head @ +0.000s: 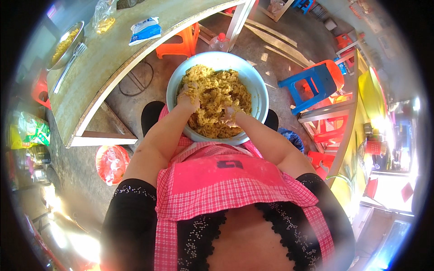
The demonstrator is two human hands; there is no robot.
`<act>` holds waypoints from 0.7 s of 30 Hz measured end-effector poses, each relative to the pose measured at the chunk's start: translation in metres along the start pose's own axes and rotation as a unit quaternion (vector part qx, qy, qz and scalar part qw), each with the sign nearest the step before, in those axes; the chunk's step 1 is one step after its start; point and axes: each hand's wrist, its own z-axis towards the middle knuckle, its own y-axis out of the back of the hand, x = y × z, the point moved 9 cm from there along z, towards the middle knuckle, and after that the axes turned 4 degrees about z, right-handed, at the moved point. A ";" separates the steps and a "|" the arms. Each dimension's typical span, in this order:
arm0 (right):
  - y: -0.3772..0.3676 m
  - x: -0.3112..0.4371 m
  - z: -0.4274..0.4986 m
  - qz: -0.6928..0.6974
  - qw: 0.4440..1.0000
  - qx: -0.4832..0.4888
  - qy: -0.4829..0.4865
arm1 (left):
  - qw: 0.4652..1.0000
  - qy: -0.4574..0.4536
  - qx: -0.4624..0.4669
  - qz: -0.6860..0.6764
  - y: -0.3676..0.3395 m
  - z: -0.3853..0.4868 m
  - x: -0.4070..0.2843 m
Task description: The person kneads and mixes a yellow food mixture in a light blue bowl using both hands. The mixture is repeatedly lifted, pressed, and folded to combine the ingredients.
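A large light-blue basin (260, 98) stands between my knees, filled with a lumpy yellow-brown shredded mixture (217, 98). My left hand (188, 98) is sunk into the mixture at the basin's left side, its back smeared with yellow shreds and its fingertips hidden. At the lower right of the heap, my right hand (232, 115) is in the same mixture, coated with bits of it. Its fingers are partly buried, so their grip cannot be made out. Both forearms reach over the basin's near rim, above my pink checked apron (234, 183).
A table (112, 50) at the upper left bears a blue-and-white packet (145, 30), a metal bowl (80, 32), a fork (69, 67) and a plastic bag (103, 17). A red basket (112, 165) lies on the floor. Blue (307, 83) and orange (181, 42) stools stand beyond the basin.
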 end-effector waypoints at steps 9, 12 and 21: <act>0.009 0.059 -0.062 -0.381 0.909 -0.134 0.104 | 0.998 -0.005 -0.024 -0.060 -0.042 0.026 0.011; 0.007 0.049 -0.041 -0.304 0.936 -0.114 0.136 | 0.964 0.052 -0.021 -0.260 -0.043 0.028 0.009; 0.039 0.096 -0.111 0.212 0.921 -0.161 0.285 | 0.711 0.134 0.124 -0.679 0.000 -0.007 -0.050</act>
